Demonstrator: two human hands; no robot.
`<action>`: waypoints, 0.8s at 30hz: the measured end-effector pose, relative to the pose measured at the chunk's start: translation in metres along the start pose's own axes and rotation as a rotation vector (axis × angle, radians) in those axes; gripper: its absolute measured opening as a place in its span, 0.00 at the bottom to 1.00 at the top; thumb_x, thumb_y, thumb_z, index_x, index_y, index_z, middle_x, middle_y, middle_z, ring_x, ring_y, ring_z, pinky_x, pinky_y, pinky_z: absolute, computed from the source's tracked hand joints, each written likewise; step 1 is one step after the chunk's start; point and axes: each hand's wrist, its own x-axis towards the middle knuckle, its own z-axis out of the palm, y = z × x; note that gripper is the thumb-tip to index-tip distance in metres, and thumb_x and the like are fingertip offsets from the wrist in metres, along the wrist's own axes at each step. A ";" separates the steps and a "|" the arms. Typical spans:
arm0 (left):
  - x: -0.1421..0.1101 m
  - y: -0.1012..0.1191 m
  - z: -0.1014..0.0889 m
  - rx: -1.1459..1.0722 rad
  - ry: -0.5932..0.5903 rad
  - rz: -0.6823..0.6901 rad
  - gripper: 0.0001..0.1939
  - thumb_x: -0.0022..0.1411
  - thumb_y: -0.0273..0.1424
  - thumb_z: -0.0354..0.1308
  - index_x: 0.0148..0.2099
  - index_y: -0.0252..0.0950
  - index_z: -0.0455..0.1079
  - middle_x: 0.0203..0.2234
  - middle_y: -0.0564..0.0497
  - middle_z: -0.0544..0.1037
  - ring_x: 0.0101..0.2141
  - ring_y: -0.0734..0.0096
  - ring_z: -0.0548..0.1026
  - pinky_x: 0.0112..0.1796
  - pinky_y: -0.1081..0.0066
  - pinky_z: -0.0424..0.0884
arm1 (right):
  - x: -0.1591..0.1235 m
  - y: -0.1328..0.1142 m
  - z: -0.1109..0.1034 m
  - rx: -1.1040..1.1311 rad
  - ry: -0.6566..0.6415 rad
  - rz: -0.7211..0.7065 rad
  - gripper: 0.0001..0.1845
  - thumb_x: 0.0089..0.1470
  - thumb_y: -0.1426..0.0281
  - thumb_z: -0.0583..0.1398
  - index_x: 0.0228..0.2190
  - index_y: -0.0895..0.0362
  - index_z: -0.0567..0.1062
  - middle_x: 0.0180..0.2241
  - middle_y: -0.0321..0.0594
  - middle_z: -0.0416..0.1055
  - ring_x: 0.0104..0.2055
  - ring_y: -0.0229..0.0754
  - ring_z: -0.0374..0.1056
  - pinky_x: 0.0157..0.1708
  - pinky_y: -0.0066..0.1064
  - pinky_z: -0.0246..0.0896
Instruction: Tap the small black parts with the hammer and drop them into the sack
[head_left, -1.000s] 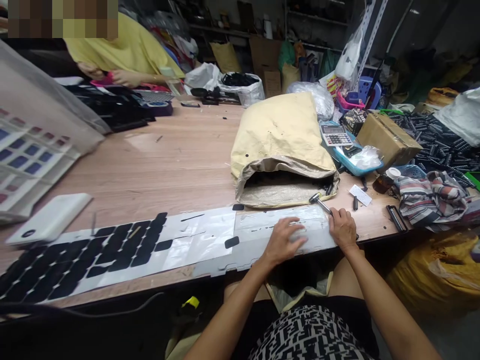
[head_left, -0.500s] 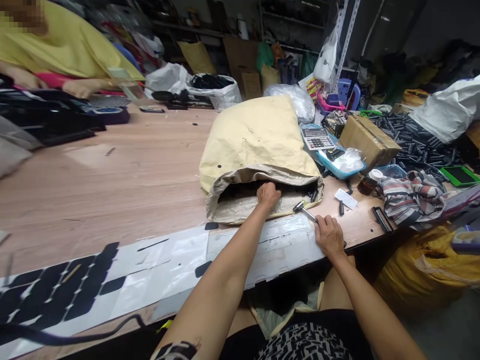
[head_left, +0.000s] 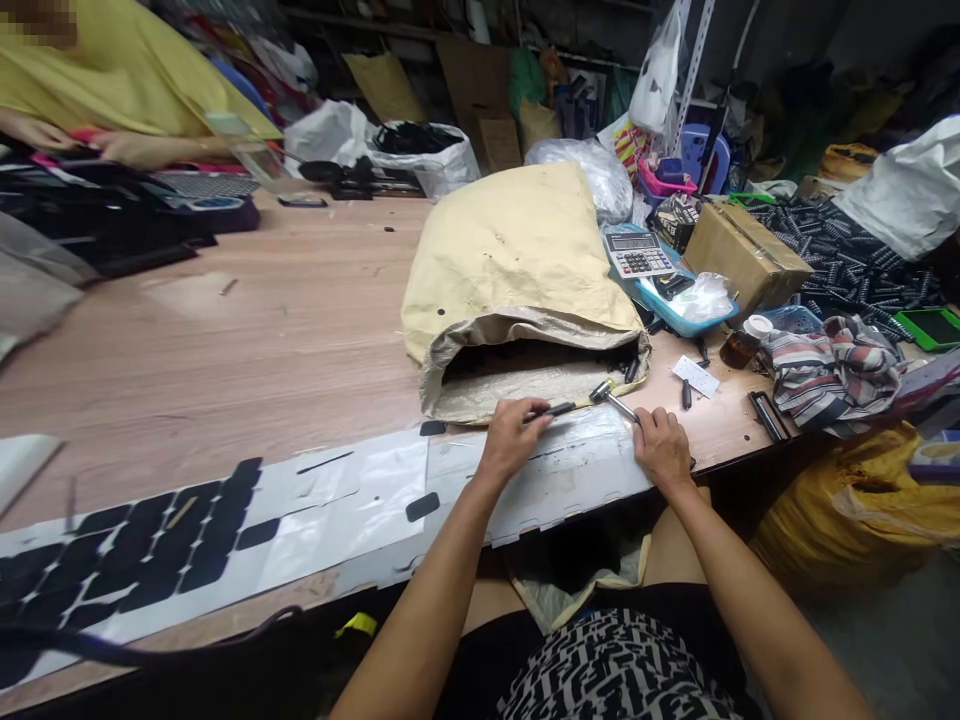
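Observation:
In front of the sack's mouth, my left hand (head_left: 511, 432) is closed on a slim black rod-like part (head_left: 559, 409) that points to the right; its exact kind is unclear. My right hand (head_left: 663, 446) grips the handle of a small metal hammer (head_left: 602, 391), whose head lies close to the black part's tip. Behind both hands lies a large cream sack (head_left: 517, 235), its dark mouth gaping toward me. A few black parts (head_left: 631, 368) show at the mouth's right side. Beneath my hands a pale sheet (head_left: 570, 478) covers the table edge.
Black pads (head_left: 161, 545) lie in rows on a white sheet at left. A calculator (head_left: 640, 254) sits on a blue basket (head_left: 694, 318) beside a cardboard box (head_left: 746, 250). A jar (head_left: 742, 342) and striped cloth (head_left: 832, 375) are at right. A co-worker in yellow (head_left: 142, 75) works at far left.
My left hand has come out of the sack's mouth toward me, now with a slim black part in it. My right hand still holds the hammer in about the same place.

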 end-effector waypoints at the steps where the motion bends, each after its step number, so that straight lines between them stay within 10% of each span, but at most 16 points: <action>1: -0.014 0.001 0.001 -0.025 -0.028 0.027 0.09 0.60 0.33 0.60 0.43 0.42 0.76 0.40 0.50 0.80 0.46 0.57 0.71 0.49 0.60 0.67 | 0.000 0.000 0.000 -0.002 0.004 -0.002 0.15 0.64 0.67 0.53 0.50 0.55 0.72 0.40 0.46 0.67 0.42 0.48 0.58 0.39 0.36 0.51; 13: -0.041 0.009 0.022 0.080 -0.140 0.076 0.10 0.58 0.38 0.66 0.43 0.43 0.79 0.34 0.50 0.78 0.42 0.59 0.69 0.47 0.60 0.64 | 0.006 0.005 0.000 0.054 -0.010 0.026 0.15 0.64 0.65 0.54 0.49 0.55 0.74 0.40 0.45 0.69 0.41 0.46 0.61 0.38 0.33 0.54; 24: -0.040 0.009 0.019 0.014 -0.148 0.034 0.07 0.56 0.36 0.68 0.38 0.41 0.78 0.32 0.52 0.78 0.42 0.60 0.68 0.47 0.61 0.62 | -0.058 -0.023 -0.039 0.761 -0.035 -0.088 0.17 0.67 0.64 0.51 0.49 0.55 0.75 0.44 0.44 0.76 0.46 0.43 0.73 0.48 0.34 0.68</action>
